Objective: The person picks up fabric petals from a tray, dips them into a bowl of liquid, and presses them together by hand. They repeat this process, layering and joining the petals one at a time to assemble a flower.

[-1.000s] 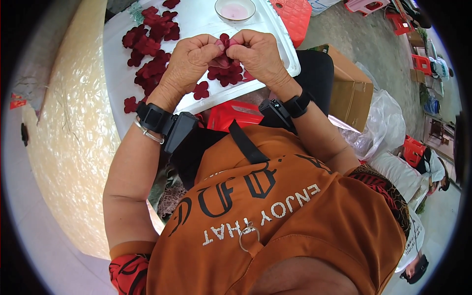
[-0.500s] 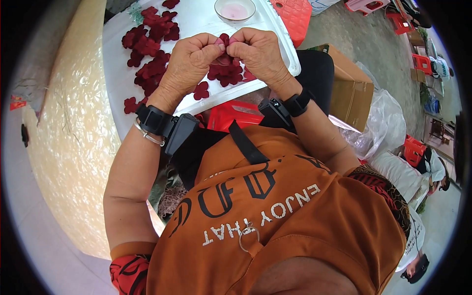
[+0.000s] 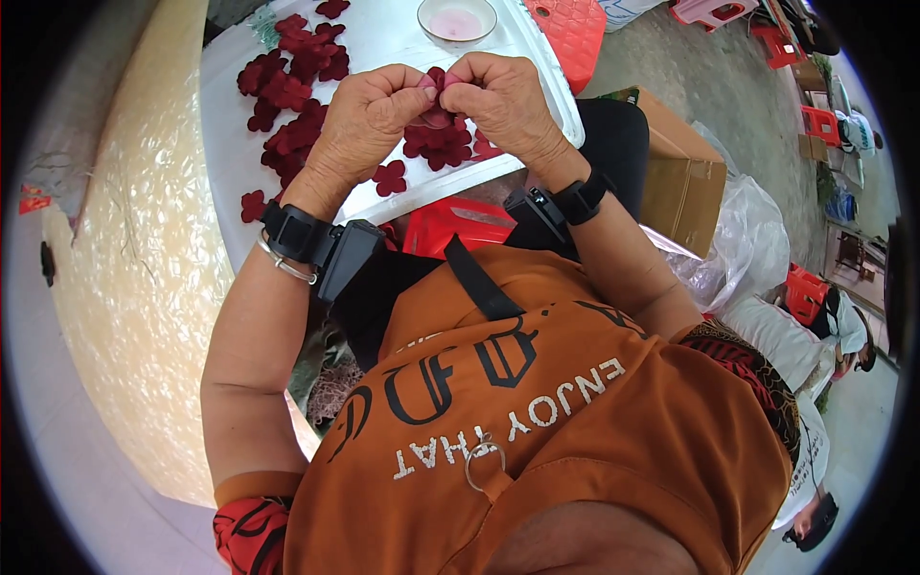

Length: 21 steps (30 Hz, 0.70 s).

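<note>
A dark red fabric flower piece (image 3: 436, 113) is pinched between both my hands, over the white tray (image 3: 522, 172). My left hand (image 3: 383, 110) grips its left side with thumb and forefinger. From the other side my right hand (image 3: 500, 101) pinches it in the same way, the two thumbs close together. Below my fingers lies a small heap of dark red petal pieces (image 3: 443, 149), partly covered by the hands. One loose petal piece (image 3: 390, 178) rests near the tray's front edge. More petal pieces (image 3: 297, 139) are spread in overlapping piles left of my left hand.
Beyond my hands stands a bowl (image 3: 458, 21) with pinkish contents. A red plastic stool (image 3: 567, 38) is at the tray's far right. To the right are an open cardboard box (image 3: 682, 182) and clear plastic bags (image 3: 752, 230). Shiny cream sheeting (image 3: 153, 268) runs along the left.
My hands stay pinched on the flower piece with only a very slight shift of the fingers. The petal pieces around them lie as before.
</note>
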Each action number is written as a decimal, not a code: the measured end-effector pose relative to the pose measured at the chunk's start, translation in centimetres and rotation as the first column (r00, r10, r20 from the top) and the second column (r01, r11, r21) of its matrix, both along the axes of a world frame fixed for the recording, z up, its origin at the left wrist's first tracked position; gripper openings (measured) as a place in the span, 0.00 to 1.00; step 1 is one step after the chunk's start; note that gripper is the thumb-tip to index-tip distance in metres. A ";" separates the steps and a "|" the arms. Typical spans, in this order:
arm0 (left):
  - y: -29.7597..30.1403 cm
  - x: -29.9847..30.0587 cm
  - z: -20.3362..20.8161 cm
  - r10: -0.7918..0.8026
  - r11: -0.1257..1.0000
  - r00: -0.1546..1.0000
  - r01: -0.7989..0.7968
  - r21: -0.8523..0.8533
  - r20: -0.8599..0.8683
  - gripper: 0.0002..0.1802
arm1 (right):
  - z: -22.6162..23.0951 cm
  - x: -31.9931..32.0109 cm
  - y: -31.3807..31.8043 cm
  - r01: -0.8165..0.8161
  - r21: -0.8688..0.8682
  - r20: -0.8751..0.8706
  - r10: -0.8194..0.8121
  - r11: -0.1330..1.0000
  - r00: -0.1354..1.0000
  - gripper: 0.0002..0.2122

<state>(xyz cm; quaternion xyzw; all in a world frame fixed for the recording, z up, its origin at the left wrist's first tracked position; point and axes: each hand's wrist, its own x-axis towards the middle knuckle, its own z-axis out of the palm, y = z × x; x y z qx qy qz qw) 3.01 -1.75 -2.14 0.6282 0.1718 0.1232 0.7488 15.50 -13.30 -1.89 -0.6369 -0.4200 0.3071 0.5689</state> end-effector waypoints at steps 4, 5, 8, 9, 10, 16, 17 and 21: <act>0.1 -0.1 0.0 -0.015 0.999 1.000 0.016 0.050 -0.019 0.09 | -0.4 -0.1 0.1 0.007 0.005 0.100 -0.008 1.000 0.995 0.04; 0.1 -0.1 0.0 -0.016 0.999 1.000 0.017 0.051 -0.019 0.09 | -0.6 -0.1 0.2 0.008 0.006 0.120 -0.008 1.000 0.993 0.04; 0.3 -0.1 -0.4 0.001 0.995 0.999 0.003 0.096 -0.034 0.08 | -0.9 -0.2 0.3 0.022 0.008 0.165 -0.023 1.000 0.986 0.03; 0.2 -0.1 -0.4 0.000 0.995 0.999 0.003 0.096 -0.034 0.08 | -0.9 -0.2 0.3 0.034 0.007 0.189 -0.035 0.999 0.981 0.03; 0.2 -0.1 -0.5 0.007 0.996 0.999 -0.004 0.091 -0.034 0.08 | -1.0 -0.3 0.4 0.046 0.006 0.214 -0.047 0.999 0.976 0.03; -0.1 0.0 -0.1 0.030 0.992 0.998 -0.037 -0.124 -0.056 0.07 | -1.7 -0.3 0.4 0.092 0.015 0.096 -0.093 0.996 0.991 0.03; 0.0 0.0 -0.2 0.031 0.992 0.998 -0.037 -0.123 -0.055 0.07 | -1.9 -0.1 0.5 0.105 0.021 0.043 -0.105 0.994 0.993 0.03; 0.1 0.2 -0.6 0.116 0.992 0.993 -0.117 -0.046 -0.028 0.06 | -1.6 -0.3 0.4 0.124 0.096 -0.084 -0.116 0.988 0.990 0.03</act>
